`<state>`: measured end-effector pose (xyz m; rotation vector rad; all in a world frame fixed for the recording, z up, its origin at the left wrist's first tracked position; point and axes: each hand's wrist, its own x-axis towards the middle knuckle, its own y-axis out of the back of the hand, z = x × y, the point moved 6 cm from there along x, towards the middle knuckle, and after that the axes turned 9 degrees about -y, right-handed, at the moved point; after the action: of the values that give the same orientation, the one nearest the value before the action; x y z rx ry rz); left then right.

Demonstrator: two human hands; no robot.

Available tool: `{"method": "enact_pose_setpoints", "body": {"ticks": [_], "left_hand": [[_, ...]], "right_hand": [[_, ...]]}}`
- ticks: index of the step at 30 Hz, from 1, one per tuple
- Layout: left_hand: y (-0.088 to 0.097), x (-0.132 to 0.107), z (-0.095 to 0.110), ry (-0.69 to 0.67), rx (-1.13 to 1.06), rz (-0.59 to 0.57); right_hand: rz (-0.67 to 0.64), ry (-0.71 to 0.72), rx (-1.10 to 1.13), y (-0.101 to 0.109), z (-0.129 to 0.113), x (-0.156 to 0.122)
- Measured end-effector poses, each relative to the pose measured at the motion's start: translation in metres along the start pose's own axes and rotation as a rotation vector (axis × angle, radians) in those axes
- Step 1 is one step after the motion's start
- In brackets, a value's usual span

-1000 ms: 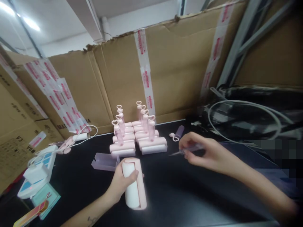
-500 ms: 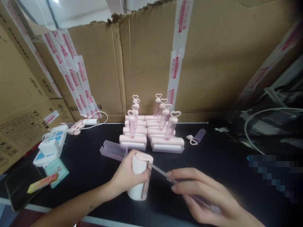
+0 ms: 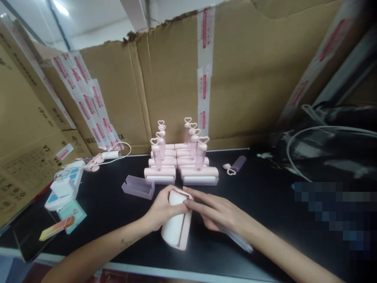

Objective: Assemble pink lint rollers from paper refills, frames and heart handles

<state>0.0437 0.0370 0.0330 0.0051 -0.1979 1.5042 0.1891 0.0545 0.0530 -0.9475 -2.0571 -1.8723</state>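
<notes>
My left hand (image 3: 163, 208) is wrapped round a white cylinder with a pale pink curved cover (image 3: 173, 230), perhaps a roller, tilted above the black table. At its top end, the fingertips of my right hand (image 3: 215, 210) press near the edge of the pink cover. My right hand also holds a thin tool (image 3: 241, 241); its clear rear end sticks out below the palm, while its tip is hidden by my fingers. Just behind my left hand lies a translucent purple tray (image 3: 138, 188), open side up.
Two rows of pink-and-white rollers (image 3: 199, 173) with upright heart-topped handles stand behind. A loose purple handle (image 3: 239, 165) lies to their right. On the left are a power strip (image 3: 66, 184), a teal box (image 3: 72, 214), a yellow-orange cutter (image 3: 57, 228) and a dark tablet (image 3: 32, 236). Cardboard (image 3: 171, 86) walls the back.
My right hand has moved left and up to the top end of the cylinder, its fingers now touching it. The tool's metal shaft, visible before, is covered. The camera view has shifted slightly.
</notes>
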Motion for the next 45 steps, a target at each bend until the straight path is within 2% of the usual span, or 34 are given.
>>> {"method": "enact_pose_setpoints", "body": {"ticks": [4, 7, 10, 12, 15, 17, 19, 21, 24, 27, 29, 32, 33, 35, 38, 40, 42, 45], "left_hand": [[-0.005, 0.007, -0.008, 0.035, -0.112, 0.115], [-0.007, 0.004, -0.009, 0.033, -0.179, 0.178], [-0.012, -0.001, -0.011, 0.037, -0.23, 0.179], [-0.011, -0.003, -0.015, 0.039, -0.259, 0.23], [-0.003, -0.003, -0.021, 0.016, -0.236, 0.368], [0.0, 0.0, -0.023, 0.007, -0.196, 0.394], [-0.005, 0.003, -0.022, 0.012, -0.159, 0.322], [-0.015, 0.006, -0.016, 0.019, -0.101, 0.189], [-0.032, 0.007, 0.003, -0.044, 0.099, -0.015], [-0.044, 0.001, 0.022, -0.12, 0.325, -0.102], [-0.047, -0.009, 0.026, -0.069, 0.365, -0.133], [-0.048, -0.029, 0.028, 0.092, 0.168, -0.173], [-0.045, -0.034, 0.031, 0.118, 0.068, -0.161], [-0.032, -0.039, 0.04, 0.076, -0.058, -0.065], [-0.003, -0.037, 0.046, -0.045, 0.057, 0.11], [0.01, -0.032, 0.038, -0.071, 0.191, 0.132], [0.018, -0.027, 0.024, -0.072, 0.252, 0.127], [0.03, -0.023, 0.006, -0.067, 0.221, 0.176]], "right_hand": [[0.089, 0.044, -0.146, -0.007, 0.008, -0.005], [0.12, 0.034, -0.237, -0.004, 0.003, -0.004], [0.131, 0.042, -0.241, 0.001, -0.006, -0.006], [0.164, 0.025, -0.207, 0.002, -0.006, -0.011], [0.188, -0.097, -0.163, 0.001, 0.007, -0.018], [0.211, -0.208, -0.16, 0.007, 0.016, -0.02], [0.246, -0.282, -0.143, 0.019, 0.018, -0.017], [0.249, -0.345, -0.097, 0.035, 0.015, -0.01], [0.047, -0.439, -0.03, 0.046, 0.007, 0.003], [-0.181, -0.421, 0.092, 0.048, -0.007, 0.009], [-0.253, -0.408, 0.177, 0.049, -0.016, 0.005], [-0.278, -0.407, 0.239, 0.053, -0.024, -0.01], [-0.241, -0.413, 0.259, 0.057, -0.022, -0.016], [-0.105, -0.499, 0.245, 0.069, -0.006, -0.031], [0.074, -0.805, 0.032, 0.087, 0.04, -0.061], [0.102, -0.969, -0.115, 0.09, 0.068, -0.079], [0.117, -1.058, -0.209, 0.088, 0.086, -0.091], [0.175, -1.114, -0.319, 0.089, 0.093, -0.102]]}}
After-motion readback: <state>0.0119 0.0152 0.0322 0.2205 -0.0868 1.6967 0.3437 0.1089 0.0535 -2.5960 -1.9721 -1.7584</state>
